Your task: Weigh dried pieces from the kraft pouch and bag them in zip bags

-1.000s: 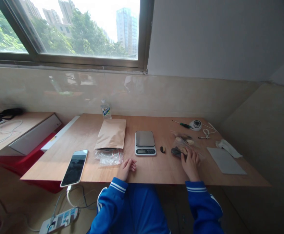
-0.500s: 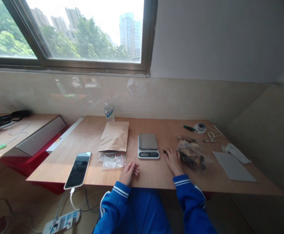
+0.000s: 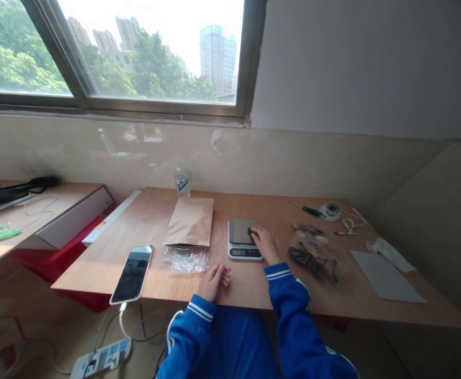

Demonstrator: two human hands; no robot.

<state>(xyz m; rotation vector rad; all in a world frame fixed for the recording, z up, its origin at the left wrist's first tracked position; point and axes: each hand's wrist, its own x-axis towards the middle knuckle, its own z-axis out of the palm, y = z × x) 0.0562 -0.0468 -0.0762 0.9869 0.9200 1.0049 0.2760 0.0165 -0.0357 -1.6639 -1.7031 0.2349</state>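
Note:
My right hand (image 3: 264,243) pinches a small dark piece (image 3: 249,231) over the steel plate of a white digital kitchen scale (image 3: 240,227). Whether the piece touches the plate is hard to tell. To the right of that hand lies a clear plastic bag (image 3: 313,251) with brown, tan and black dried-looking pieces. My left hand (image 3: 214,280) rests at the table's front edge, fingers loosely curled and nothing seen in them. Beyond it lie a brown kraft paper pouch (image 3: 190,221) and some clear plastic bags (image 3: 188,260) by the pouch's near edge.
A phone (image 3: 133,273) on a charging cable overhangs the table's front edge. A bottle (image 3: 182,183) stands at the back. Further right are a screwdriver (image 3: 309,209), a white dome camera (image 3: 330,211), a grey sheet (image 3: 388,276) and a crumpled white tissue (image 3: 390,254).
My right hand has moved left from beside the bag of pieces to the scale, carrying the small dark piece. My left hand has stayed in place. The view has shifted slightly.

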